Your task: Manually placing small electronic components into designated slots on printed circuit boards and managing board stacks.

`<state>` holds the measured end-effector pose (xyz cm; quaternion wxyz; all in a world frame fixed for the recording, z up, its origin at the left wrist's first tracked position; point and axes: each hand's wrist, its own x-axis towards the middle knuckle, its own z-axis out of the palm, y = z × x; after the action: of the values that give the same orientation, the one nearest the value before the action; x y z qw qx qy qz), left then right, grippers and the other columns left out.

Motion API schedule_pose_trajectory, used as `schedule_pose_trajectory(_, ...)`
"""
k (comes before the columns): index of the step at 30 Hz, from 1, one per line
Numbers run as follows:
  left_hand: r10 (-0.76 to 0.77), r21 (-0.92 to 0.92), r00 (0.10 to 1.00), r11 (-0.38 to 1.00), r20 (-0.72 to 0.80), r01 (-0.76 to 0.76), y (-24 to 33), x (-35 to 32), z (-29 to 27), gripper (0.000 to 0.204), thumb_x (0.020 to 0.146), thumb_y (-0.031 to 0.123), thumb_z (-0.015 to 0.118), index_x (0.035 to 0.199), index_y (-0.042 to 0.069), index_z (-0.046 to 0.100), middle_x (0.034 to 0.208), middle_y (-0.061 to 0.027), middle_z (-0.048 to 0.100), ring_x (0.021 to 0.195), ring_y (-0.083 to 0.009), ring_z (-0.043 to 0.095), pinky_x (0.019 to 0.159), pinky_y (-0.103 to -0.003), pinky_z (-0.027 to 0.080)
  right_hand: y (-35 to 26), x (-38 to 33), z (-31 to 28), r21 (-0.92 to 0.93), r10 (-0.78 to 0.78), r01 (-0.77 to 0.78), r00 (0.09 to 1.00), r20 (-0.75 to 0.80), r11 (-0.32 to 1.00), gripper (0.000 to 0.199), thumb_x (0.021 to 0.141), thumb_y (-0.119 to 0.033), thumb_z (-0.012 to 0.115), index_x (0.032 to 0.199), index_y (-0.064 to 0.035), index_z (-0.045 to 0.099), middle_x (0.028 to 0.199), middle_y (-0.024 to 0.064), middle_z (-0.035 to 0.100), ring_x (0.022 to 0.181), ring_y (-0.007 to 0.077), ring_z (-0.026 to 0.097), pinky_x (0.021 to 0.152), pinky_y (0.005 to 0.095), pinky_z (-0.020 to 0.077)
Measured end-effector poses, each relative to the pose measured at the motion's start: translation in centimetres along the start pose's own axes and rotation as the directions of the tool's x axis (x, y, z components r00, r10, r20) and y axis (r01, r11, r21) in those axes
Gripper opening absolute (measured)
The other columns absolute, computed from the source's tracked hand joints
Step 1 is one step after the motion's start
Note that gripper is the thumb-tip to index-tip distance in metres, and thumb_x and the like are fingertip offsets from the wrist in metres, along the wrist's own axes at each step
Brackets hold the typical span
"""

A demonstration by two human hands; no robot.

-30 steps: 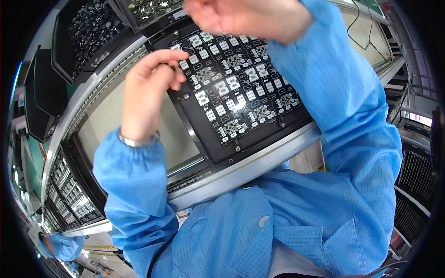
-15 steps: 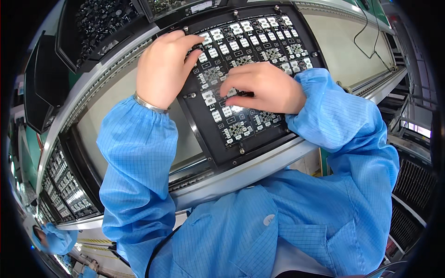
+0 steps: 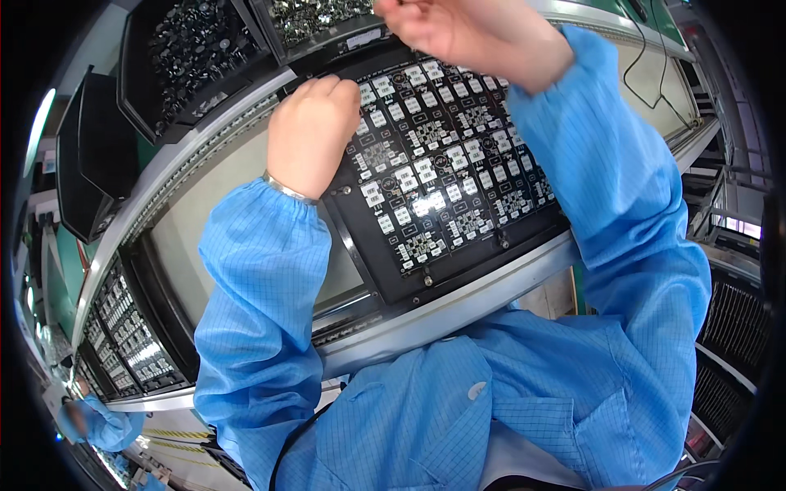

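Observation:
A black frame (image 3: pixel 383 282) carries a panel of dark circuit boards (image 3: pixel 430 200) studded with white square components. My left hand (image 3: pixel 315 127) rests at the panel's far left corner, its fingers curled in and mostly hidden behind the back of the hand. Whatever they may hold does not show. Beyond the panel's far edge, my right hand (image 3: pixel 471 37) is raised beside a bin of small shiny metal parts (image 3: pixel 319 18). Its fingers are loosely bent and apart from the boards, with nothing visible in them; the picture's top edge cuts off part of this hand.
A black bin of small dark round parts (image 3: pixel 192 53) stands at the far left, with an empty-looking black container (image 3: pixel 94 155) beside it. Metal rails (image 3: pixel 458 299) border the line. Another loaded board frame (image 3: pixel 131 335) lies at left, near a person in blue (image 3: pixel 106 421).
My right hand has lifted off the middle of the panel and moved away to its far side. My left hand's fingers have curled in at the corner. The view has shifted slightly.

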<state>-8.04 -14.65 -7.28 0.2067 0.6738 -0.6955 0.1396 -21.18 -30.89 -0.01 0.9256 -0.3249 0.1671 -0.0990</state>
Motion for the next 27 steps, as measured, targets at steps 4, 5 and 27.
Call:
schedule_pose_trajectory(4,-0.313,-0.513,0.947,0.803,0.069,0.303,0.1,1.4,-4.3,0.011,0.077,0.003,0.065,0.087,0.005,0.061,0.069,-0.0022,0.055,0.061,-0.0113,0.051,0.055,-0.025,0.040,-1.6,2.1,0.7,-0.274,0.017,-0.005,0.999,0.041,0.962,0.008,0.085,-0.002,0.044,0.083,-0.0020,0.052,0.075,0.0053,0.053,0.061,0.0125,0.047,0.056,0.0230,0.0409)
schedule_pose_trajectory(5,-0.401,-0.612,0.905,0.684,0.140,0.397,0.1,2.1,-5.8,0.009,0.080,0.004,0.065,0.089,0.004,0.062,0.065,0.0012,0.051,0.060,-0.0060,0.048,0.054,-0.022,0.037,-1.7,2.1,1.0,-0.357,0.022,-0.011,0.999,0.026,0.934,0.009,0.084,-0.001,0.044,0.085,-0.0019,0.052,0.074,0.0048,0.053,0.061,0.0119,0.047,0.055,0.0224,0.0405)
schedule_pose_trajectory(27,-0.632,-0.820,0.765,0.366,0.127,0.439,-2.7,5.4,-8.6,0.013,0.084,0.012,0.068,0.093,0.002,0.069,0.063,0.0115,0.048,0.056,0.0030,0.033,0.048,-0.017,0.022,0.1,3.1,3.8,-0.421,-0.181,0.271,0.953,0.242,0.865,0.019,0.089,-0.011,0.060,0.102,0.0032,0.059,0.095,0.0083,0.063,0.089,0.0137,0.062,0.080,0.0232,0.0513)
